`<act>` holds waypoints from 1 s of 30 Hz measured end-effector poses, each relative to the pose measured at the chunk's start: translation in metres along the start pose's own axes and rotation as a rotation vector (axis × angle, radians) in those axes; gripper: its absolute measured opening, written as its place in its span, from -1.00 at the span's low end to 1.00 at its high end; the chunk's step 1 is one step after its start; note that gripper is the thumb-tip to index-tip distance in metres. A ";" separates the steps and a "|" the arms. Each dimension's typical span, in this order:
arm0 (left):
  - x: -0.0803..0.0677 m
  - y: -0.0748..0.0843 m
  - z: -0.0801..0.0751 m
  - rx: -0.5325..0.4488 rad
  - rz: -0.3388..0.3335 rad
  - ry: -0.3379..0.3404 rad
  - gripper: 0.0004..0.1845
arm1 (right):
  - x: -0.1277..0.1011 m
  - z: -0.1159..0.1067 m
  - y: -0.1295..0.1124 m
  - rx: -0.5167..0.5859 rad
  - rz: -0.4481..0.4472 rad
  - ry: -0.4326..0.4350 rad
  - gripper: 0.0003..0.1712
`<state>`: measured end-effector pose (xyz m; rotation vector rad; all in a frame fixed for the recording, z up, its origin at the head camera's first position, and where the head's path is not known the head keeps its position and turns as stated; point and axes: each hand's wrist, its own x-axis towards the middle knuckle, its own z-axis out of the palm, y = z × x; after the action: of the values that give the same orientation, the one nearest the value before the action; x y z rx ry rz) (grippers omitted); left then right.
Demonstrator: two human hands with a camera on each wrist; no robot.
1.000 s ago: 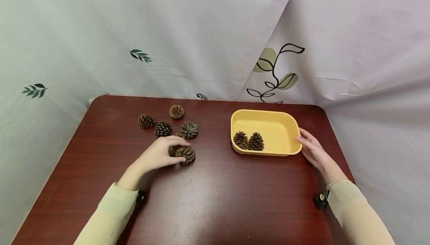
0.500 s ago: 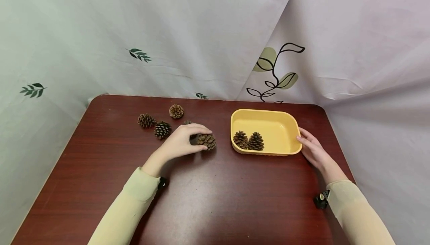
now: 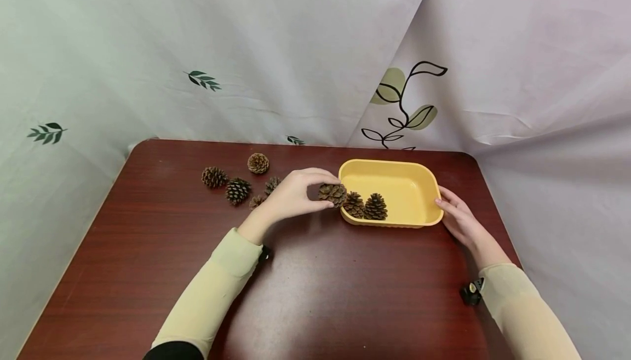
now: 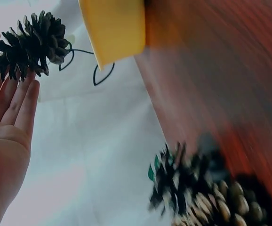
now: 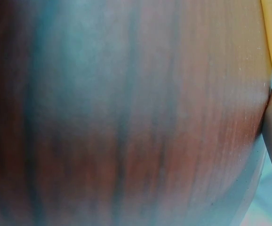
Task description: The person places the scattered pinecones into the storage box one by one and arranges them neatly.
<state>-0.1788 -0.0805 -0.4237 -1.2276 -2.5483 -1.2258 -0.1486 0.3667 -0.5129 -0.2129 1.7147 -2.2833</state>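
A brown pine cone (image 3: 332, 194) is pinched between the thumb and fingers of my left hand (image 3: 296, 193), at the left rim of a yellow plastic tub (image 3: 409, 184). The left wrist view shows this held pine cone (image 4: 30, 44) above the fingers, with part of the tub (image 4: 117, 33) beyond. Two pine cones stand in the tub's near left corner, one of them the darker pine cone (image 3: 376, 207). My right hand (image 3: 459, 217) rests against the tub's right end, fingers along the outer wall and thumb at the rim. The right wrist view catches only its edge beside the tub.
Several loose pine cones, among them a dark pine cone (image 3: 238, 190) and a round pine cone (image 3: 258, 163), lie on the left back of the reddish-brown table (image 3: 345, 294). A pale curtain (image 3: 276, 47) hangs right behind the table's far edge.
My left hand has carried the pine cone from the group on the left, rightward and up to the tub's left rim. The right hand and tub stay where they were.
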 end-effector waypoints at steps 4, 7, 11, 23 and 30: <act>0.012 0.004 0.008 -0.004 0.012 0.020 -0.51 | 0.000 0.000 0.000 -0.006 0.006 0.007 -0.49; 0.022 0.007 0.015 -0.013 0.011 0.022 -0.50 | 0.000 0.000 -0.001 -0.009 0.012 0.011 -0.49; 0.033 0.011 0.024 -0.009 0.004 0.007 -0.50 | 0.000 0.001 -0.001 -0.011 0.013 0.016 -0.49; 0.064 0.021 0.060 0.000 0.010 -0.050 -0.53 | 0.000 0.001 -0.002 0.024 0.002 0.002 -0.48; 0.086 0.027 0.078 -0.050 0.010 -0.059 -0.52 | -0.001 0.002 -0.001 0.010 -0.004 0.008 -0.48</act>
<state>-0.1979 0.0369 -0.4280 -1.3042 -2.5639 -1.2780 -0.1475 0.3651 -0.5113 -0.2060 1.7075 -2.2986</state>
